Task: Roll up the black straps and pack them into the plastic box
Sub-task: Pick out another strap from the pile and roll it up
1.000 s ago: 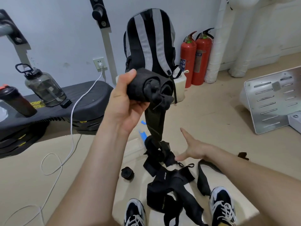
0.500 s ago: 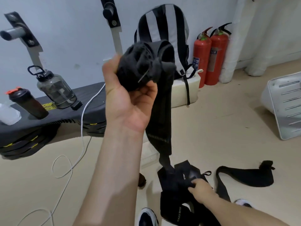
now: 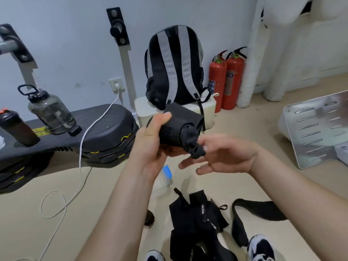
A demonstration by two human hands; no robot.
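A gym corner: stacked weight plates (image 3: 111, 149), a shaker bottle (image 3: 17, 129) and a water jug (image 3: 50, 112) left of the left hand (image 3: 150, 146).

One view, head-worn wide-angle camera: set at the person's head, facing forward and down, close over left hand (image 3: 148, 147) and right hand (image 3: 227, 156), floor (image 3: 235, 129) beneath, wall (image 3: 66, 44) beyond.

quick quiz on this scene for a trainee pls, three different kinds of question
1. True or false: the left hand grips a rolled strap.
2. Where do the loose straps lie? A: on the floor. B: inside the backpack. C: on the black bench.
3. Fill in: ___ red fire extinguishers are in view.

Key: 1 true; 2 A; 3 two.
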